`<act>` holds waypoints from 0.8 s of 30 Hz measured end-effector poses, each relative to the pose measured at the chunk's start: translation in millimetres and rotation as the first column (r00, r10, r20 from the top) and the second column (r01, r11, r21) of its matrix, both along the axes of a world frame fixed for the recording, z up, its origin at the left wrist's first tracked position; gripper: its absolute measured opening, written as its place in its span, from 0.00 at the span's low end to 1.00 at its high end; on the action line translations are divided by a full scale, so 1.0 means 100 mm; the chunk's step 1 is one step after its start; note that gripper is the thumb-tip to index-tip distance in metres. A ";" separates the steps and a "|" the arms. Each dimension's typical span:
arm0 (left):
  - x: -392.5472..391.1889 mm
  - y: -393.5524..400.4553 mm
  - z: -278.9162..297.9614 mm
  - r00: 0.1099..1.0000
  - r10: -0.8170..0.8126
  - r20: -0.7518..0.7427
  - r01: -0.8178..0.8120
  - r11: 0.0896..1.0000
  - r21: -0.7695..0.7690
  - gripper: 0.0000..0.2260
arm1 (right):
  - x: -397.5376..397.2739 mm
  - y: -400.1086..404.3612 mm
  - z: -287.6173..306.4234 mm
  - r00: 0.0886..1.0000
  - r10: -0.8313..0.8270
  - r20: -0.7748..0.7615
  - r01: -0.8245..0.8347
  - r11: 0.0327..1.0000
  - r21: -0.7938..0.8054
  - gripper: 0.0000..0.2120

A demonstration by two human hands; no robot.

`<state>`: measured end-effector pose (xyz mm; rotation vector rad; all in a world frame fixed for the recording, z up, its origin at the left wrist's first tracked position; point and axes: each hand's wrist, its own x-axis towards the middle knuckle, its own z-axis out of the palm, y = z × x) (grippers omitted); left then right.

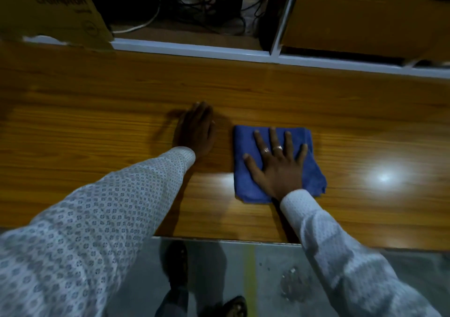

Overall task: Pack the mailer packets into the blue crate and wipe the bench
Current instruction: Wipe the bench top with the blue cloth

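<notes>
**Wiping the bench, cloth under the right hand**

The right hand [277, 163] lies flat with fingers spread, pressing the folded blue cloth [246, 182] onto the bench [97, 126]. The left hand [194, 131] rests just beside it to the left, fingers straight, palm down on bare wood, holding nothing. The cloth sits right of centre, its longer side running near to far. No mailer packets or blue crate are in view.

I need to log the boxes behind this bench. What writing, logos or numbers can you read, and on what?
"Crompton": printed on the cardboard box at far left.
Smaller line under it: too blurred to read.
Round logo on that box: unreadable.
Faint marking on the right cardboard box: too dim to read.
Blue cloth, bench: no text.
</notes>
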<state>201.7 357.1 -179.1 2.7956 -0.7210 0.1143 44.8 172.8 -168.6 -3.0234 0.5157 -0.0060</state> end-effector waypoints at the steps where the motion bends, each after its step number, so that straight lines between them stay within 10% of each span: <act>1: 0.00 0.00 0.00 1.000 -0.004 -0.003 0.004 1.000 -0.009 0.23 | -0.09 -0.04 -0.01 1.000 -0.002 0.006 0.002 1.000 -0.026 0.35; 24: 0.01 0.00 0.00 1.000 -0.018 0.003 0.018 1.000 -0.004 0.24 | -0.56 0.51 0.06 1.000 0.001 0.007 -0.001 1.000 0.005 0.35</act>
